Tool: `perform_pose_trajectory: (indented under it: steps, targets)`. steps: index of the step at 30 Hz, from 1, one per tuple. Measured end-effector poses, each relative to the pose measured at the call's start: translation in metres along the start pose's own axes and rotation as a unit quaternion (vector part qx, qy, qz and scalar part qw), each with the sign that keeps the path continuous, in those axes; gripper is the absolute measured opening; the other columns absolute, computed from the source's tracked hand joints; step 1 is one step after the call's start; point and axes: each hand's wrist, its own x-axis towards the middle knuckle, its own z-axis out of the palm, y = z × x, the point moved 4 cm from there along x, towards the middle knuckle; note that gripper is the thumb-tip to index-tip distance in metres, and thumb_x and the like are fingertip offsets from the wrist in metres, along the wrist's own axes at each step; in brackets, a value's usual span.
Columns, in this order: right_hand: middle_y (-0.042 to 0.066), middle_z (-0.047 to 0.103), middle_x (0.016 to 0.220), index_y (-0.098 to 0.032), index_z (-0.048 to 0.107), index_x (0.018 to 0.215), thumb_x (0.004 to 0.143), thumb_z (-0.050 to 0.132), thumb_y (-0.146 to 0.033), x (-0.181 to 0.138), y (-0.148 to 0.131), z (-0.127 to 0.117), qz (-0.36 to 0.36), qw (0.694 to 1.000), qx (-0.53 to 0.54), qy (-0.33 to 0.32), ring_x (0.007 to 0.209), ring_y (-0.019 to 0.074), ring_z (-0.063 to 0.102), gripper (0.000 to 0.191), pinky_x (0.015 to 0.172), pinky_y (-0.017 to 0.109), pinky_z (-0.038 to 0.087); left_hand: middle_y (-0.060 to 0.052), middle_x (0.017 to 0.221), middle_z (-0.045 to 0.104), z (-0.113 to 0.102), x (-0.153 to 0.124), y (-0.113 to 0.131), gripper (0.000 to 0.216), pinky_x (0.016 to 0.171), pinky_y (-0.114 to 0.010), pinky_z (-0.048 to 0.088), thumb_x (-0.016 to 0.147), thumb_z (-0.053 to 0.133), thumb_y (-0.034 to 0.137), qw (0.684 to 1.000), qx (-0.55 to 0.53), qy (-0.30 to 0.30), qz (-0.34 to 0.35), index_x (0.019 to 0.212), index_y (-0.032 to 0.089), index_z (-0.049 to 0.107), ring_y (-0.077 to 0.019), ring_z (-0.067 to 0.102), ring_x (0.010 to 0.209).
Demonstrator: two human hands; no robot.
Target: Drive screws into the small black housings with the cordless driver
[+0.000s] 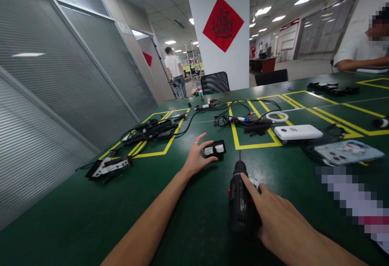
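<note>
My left hand (199,156) is at a small black rectangular part (224,147) with white pieces on it. The thumb lies along the near edge and the index finger along the far edge, while the other fingers are spread. My right hand (270,209) is wrapped round a black cordless drill (240,201), index finger stretched along its body. The drill's thin bit (240,155) points away from me, to the right of the black part. The drill's grip is hidden under the hand.
Tangled black cables (152,130) and tools lie on the left of the green table. Farther out are more cables (225,118) and a white ring (277,116). To the right lie a white power bank (298,132) and a phone (348,152). A person (358,49) sits far right.
</note>
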Motion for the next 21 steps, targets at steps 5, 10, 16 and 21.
perform_pose_trajectory:
  steps: [5,10,16,21]
  targets:
    - [0.016,0.056,0.115,-0.023,0.013,0.145,0.061,0.071,-0.024,0.002,-0.005,-0.002,0.015,0.999,0.035,0.001,0.090,0.0316,0.063,0.103,0.077,0.042,0.049,-0.008,0.122,0.050,0.007,-0.003,0.014,0.048,0.100,-0.046,0.040,0.071,0.069,0.030,0.994,0.084,-0.007,0.072,0.116,0.026,0.054,-0.0250,0.045,0.118]
    - [0.013,0.058,0.109,-0.022,0.016,0.145,0.061,0.073,-0.029,0.003,-0.013,0.002,0.027,0.999,0.035,0.029,0.085,0.0306,0.063,0.102,0.073,0.041,0.049,-0.008,0.113,0.053,0.008,-0.002,0.017,0.038,0.092,-0.042,0.046,0.076,0.063,0.026,0.994,0.085,0.001,0.073,0.113,0.025,0.055,-0.0219,0.052,0.106]
    - [0.016,0.055,0.117,-0.023,0.019,0.144,0.058,0.076,-0.036,0.000,-0.015,-0.004,0.026,0.999,0.037,-0.001,0.089,0.0324,0.063,0.104,0.074,0.041,0.049,-0.008,0.118,0.050,-0.009,-0.003,0.032,0.036,0.096,-0.042,0.043,0.077,0.062,0.030,0.998,0.030,0.034,0.045,0.112,0.024,0.056,-0.0219,0.050,0.110]
    - [0.016,0.056,0.117,-0.021,0.039,0.137,0.076,0.056,-0.054,0.020,-0.006,-0.057,0.056,0.970,0.187,0.143,0.108,0.0357,0.052,0.071,0.085,0.049,0.040,-0.007,0.118,0.051,-0.027,-0.004,0.072,0.035,0.098,-0.041,0.042,0.075,0.065,0.033,0.998,-0.041,0.033,0.036,0.108,0.026,0.059,-0.0230,0.048,0.113]
